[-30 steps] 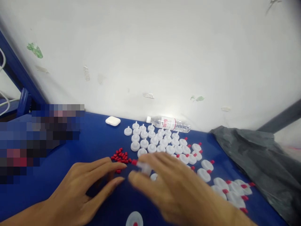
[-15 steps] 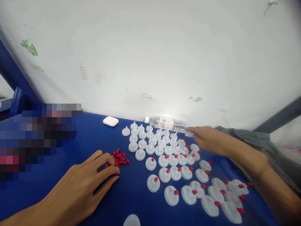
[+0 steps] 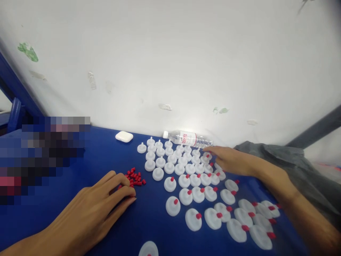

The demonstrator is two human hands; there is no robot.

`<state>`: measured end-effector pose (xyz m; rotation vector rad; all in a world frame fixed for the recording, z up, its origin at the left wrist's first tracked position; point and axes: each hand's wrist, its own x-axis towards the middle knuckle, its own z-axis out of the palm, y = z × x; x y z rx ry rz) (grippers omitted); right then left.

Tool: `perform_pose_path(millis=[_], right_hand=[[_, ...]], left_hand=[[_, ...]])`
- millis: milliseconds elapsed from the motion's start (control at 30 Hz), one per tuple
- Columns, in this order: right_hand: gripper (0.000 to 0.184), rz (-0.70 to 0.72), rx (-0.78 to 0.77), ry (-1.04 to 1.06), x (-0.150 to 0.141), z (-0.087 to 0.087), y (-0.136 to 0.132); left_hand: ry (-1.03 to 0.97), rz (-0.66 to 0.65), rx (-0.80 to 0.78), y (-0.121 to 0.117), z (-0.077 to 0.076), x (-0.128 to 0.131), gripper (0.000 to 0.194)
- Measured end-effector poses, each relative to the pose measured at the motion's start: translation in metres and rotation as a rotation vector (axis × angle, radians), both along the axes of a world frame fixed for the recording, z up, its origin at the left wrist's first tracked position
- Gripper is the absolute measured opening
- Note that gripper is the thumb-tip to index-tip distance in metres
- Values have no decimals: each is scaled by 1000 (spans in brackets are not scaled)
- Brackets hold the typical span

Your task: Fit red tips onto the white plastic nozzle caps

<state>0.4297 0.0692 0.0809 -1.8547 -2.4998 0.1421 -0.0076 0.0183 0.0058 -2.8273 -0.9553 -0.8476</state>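
Observation:
My left hand (image 3: pixel 98 201) rests on the table, its fingers bent and slightly apart around the near side of a pile of small red caps (image 3: pixel 137 177). No cap shows between its fingertips. At the back right, my right hand (image 3: pixel 229 160) has its index finger stretched over a white plastic disc (image 3: pixel 207 155), which it holds; the grip is partly hidden. Left of it, white discs with bare upright stems (image 3: pixel 169 168) sit in close rows. Nearer and to the right lie similar discs with red caps on their stems (image 3: pixel 195 219).
A clear plastic bottle (image 3: pixel 201 141) lies along the white wall. A small white case (image 3: pixel 124 137) sits left of it on the blue table (image 3: pixel 103 149). Grey cloth (image 3: pixel 266 154) is bunched behind my right arm. The far left is pixelated.
My right hand has shifted a little left and toward me from beside the bottle's end, with the white disc under its fingertip moving too. My left hand stays in place.

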Motion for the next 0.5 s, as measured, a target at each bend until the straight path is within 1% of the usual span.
perform_pose_path(millis=[100,200,300,367,433,500], right_hand=[[51,-18,16,-7,-11,8,-3],[49,54,31,49,-27,10,-5],[52,147,11,81,-38,4,-4],[52,151,35,84,-41,1,-3],[50,111,99,94,-42,2,-3],[48,67,229,143,-47,6,-6]], left_hand=[[-100,23,25,-3,12,6,31],[-204,25,16,-5,18,12,30],[-223,44,10,-5,15,11,27],[-204,43,11,-4,12,8,26],[-201,23,-3,-3,10,5,26],[-249,14,-42,-4,10,4,23]])
